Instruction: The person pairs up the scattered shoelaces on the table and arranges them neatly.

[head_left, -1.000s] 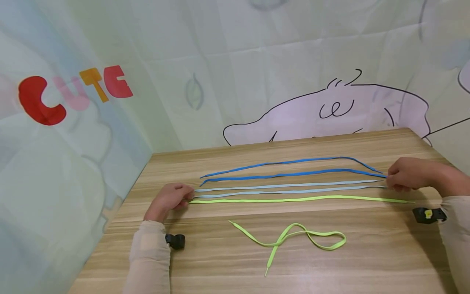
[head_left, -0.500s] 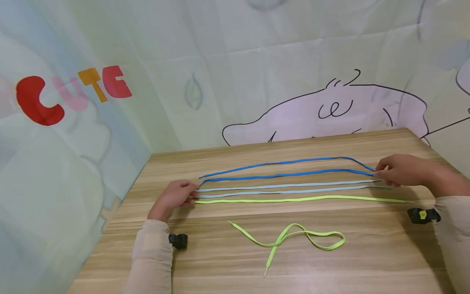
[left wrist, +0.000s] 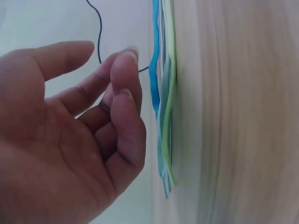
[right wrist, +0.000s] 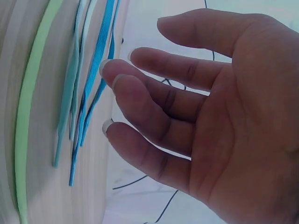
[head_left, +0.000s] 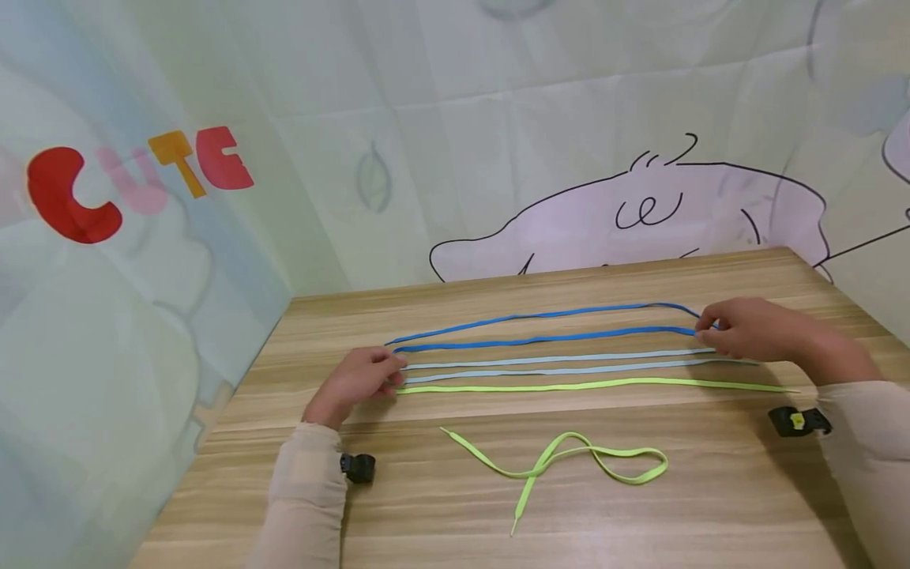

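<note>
My left hand (head_left: pixel 358 381) hovers over the left ends of the laid-out shoelaces. In the left wrist view its thumb stands apart from loosely bent fingers (left wrist: pixel 128 126), with nothing between them. Above the right ends is my right hand (head_left: pixel 757 330); the right wrist view shows its fingers (right wrist: pixel 145 107) relaxed and holding nothing. Two blue shoelaces (head_left: pixel 547 341) run left to right, the farther one bowed. Nearer come two pale blue shoelaces (head_left: pixel 540 371) and one straight yellow-green shoelace (head_left: pixel 526 388). The hands cover some of the lace ends.
A second yellow-green shoelace (head_left: pixel 540 466) lies crossed and looped nearer the front of the wooden table (head_left: pixel 398 514). Behind the table's far edge hangs a printed cloth backdrop (head_left: pixel 320 158). Both sleeves carry small black wrist cameras (head_left: pixel 359 468).
Both hands have moved inward over the laces, the left hand to the right and the right hand to the left, also slightly farther from the body. The laces lie as before.
</note>
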`<move>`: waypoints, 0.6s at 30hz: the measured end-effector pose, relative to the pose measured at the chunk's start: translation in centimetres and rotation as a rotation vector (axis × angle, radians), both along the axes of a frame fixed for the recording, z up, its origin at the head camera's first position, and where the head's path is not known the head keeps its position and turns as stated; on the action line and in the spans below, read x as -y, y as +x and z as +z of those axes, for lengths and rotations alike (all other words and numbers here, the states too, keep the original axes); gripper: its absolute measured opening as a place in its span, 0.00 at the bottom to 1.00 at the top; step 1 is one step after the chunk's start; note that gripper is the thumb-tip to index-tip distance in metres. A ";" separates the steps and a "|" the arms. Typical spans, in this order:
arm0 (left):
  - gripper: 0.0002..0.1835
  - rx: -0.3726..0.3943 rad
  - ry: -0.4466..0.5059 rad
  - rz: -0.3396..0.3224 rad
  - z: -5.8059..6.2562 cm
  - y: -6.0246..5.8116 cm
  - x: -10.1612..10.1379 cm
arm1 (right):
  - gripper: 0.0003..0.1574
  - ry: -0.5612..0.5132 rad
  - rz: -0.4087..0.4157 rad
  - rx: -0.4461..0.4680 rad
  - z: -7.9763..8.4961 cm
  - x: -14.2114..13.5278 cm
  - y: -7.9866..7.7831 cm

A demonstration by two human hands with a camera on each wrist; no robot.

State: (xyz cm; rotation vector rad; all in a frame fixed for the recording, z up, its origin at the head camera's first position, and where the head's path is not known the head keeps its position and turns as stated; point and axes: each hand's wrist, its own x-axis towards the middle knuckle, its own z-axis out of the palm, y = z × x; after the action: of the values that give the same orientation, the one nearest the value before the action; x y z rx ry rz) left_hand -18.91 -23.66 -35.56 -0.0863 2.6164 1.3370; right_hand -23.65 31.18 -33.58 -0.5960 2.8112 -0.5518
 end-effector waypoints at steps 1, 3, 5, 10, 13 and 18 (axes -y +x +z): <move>0.16 0.001 0.003 -0.004 0.0 0.0 -0.2 | 0.15 0.001 0.001 -0.013 0.0 0.2 0.0; 0.16 -0.001 0.003 -0.021 0.1 0.0 -0.5 | 0.15 0.007 0.004 -0.037 -0.1 0.6 0.1; 0.16 0.001 -0.002 -0.044 0.1 0.0 -0.8 | 0.15 0.007 0.005 -0.045 -0.1 0.9 0.1; 0.16 0.004 -0.011 -0.110 0.0 0.0 -1.5 | 0.15 0.001 0.007 -0.045 -0.1 1.4 0.2; 0.14 0.000 -0.012 -0.160 0.1 0.1 -1.9 | 0.15 -0.003 0.014 -0.050 0.0 1.7 0.4; 0.11 -0.023 -0.007 -0.279 0.2 0.3 -2.6 | 0.15 -0.019 0.035 -0.045 0.1 2.6 0.7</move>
State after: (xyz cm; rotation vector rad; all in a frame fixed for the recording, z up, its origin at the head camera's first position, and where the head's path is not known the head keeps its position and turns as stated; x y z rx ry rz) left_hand -18.64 -21.09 -35.39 0.2841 2.5349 1.2377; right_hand -22.95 28.60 -33.48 -0.6682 2.8344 -0.5653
